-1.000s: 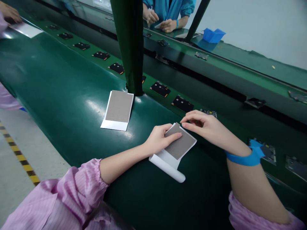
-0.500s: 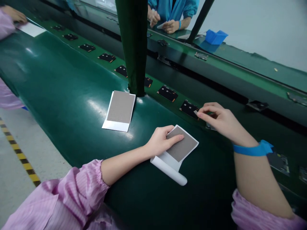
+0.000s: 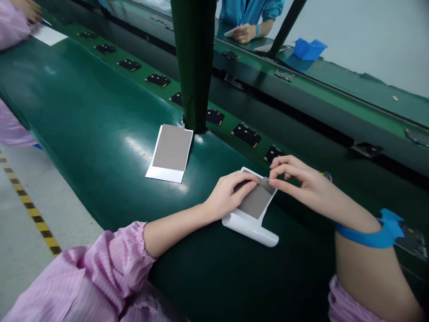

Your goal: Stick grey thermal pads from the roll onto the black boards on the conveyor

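A white backing sheet with a grey pad (image 3: 255, 203) lies on the green bench (image 3: 83, 125), its near end curled up into a roll. My left hand (image 3: 229, 193) lies curled on the sheet's left side, fingers pressing it down. My right hand (image 3: 295, 181) is at the sheet's far right edge, thumb and fingers pinched together on the grey pad's edge. A blue wrist strap (image 3: 372, 232) circles my right wrist.
A second grey-padded sheet (image 3: 170, 152) lies to the left by a dark green post (image 3: 194, 62). A row of black circuit boards (image 3: 246, 134) runs along the conveyor behind. Other people's hands work at the far side (image 3: 244, 32) and the top left (image 3: 28, 9).
My right hand has come back from the circuit boards on the conveyor to the sheet's far edge. The sheet has turned slightly under my left hand.
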`<state>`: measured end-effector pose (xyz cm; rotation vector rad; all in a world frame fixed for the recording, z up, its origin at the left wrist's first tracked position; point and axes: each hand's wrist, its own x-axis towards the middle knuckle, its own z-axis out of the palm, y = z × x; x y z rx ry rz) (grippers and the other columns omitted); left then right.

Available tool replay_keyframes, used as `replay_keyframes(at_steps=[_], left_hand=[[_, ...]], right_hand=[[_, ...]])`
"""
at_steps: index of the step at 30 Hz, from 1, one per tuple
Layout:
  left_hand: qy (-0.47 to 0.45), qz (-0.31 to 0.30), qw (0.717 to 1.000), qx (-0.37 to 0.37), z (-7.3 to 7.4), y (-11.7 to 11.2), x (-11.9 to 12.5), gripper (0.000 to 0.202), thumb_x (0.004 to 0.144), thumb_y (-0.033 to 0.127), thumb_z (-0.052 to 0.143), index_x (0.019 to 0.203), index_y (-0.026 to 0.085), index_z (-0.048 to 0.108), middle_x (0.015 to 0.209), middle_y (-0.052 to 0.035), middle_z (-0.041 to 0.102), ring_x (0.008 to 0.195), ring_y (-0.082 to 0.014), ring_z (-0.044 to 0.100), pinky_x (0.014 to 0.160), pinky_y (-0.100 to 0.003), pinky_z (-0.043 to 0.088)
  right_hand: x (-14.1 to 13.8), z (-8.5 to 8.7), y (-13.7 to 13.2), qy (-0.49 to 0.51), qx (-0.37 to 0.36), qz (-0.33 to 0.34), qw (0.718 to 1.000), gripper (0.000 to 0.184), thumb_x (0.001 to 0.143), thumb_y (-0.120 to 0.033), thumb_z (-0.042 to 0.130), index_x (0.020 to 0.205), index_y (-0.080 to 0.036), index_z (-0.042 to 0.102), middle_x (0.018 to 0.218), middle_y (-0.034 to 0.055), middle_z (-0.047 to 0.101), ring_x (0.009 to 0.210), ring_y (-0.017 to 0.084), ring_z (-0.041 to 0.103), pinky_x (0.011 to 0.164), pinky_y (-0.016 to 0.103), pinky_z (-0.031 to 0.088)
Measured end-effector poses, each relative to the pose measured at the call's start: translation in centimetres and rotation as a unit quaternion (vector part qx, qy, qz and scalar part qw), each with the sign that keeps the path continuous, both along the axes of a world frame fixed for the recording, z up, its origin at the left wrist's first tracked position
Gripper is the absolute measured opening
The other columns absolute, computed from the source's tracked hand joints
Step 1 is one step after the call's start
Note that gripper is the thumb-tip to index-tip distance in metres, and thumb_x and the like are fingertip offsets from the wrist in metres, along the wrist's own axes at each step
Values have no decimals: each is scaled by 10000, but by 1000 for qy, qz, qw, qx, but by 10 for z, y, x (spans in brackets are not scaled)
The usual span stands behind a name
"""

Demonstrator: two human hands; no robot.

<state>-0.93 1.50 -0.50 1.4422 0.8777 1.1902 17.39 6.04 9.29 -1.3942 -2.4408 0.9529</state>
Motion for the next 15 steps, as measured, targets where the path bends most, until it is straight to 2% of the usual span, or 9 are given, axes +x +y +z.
replay_keyframes(at_steps=[2,5,8,10,12,15], left_hand=[[-14,13,1000,-6,2,-1,0,133,918,239,520,943,164,627,967,-44,643,906,-165,592,817,-259,447],[-34,25,999,-5,3,-2,0,88,884,225,567,892,158,624,928,-39,643,875,-157,588,801,-254,443],[-38,25,999,-4,2,-2,2,105,885,249,576,857,159,624,906,-36,650,860,-158,591,801,-259,448],[-32,28,999,-14,0,-1,3,117,888,262,575,862,162,631,912,-36,659,862,-163,595,807,-268,454],[-29,35,999,-26,-2,0,3,113,882,260,580,867,161,634,924,-37,666,864,-166,600,813,-272,457],[-35,39,998,-41,-4,0,3,110,874,261,588,876,161,634,935,-33,667,866,-160,602,804,-261,457]], right_hand=[[-2,-5,-1,5,1,16,1000,475,890,-695,494,801,-248,629,1019,83,505,815,247,534,573,323,453],[-3,-12,-2,9,4,26,1000,419,921,-629,489,810,-247,621,1020,79,499,847,249,533,625,337,463],[-5,-15,-4,8,0,24,1000,429,922,-621,477,783,-238,608,1015,85,504,865,258,532,674,358,466],[-5,-14,-1,7,11,15,1000,416,912,-611,484,782,-237,613,1011,84,513,846,256,531,649,351,454],[3,-13,5,2,42,-13,999,394,877,-600,509,783,-236,627,1004,83,524,794,245,526,610,344,436],[33,-11,22,-40,98,-130,986,384,757,-590,549,758,-218,643,1009,105,532,771,259,518,610,368,426]])
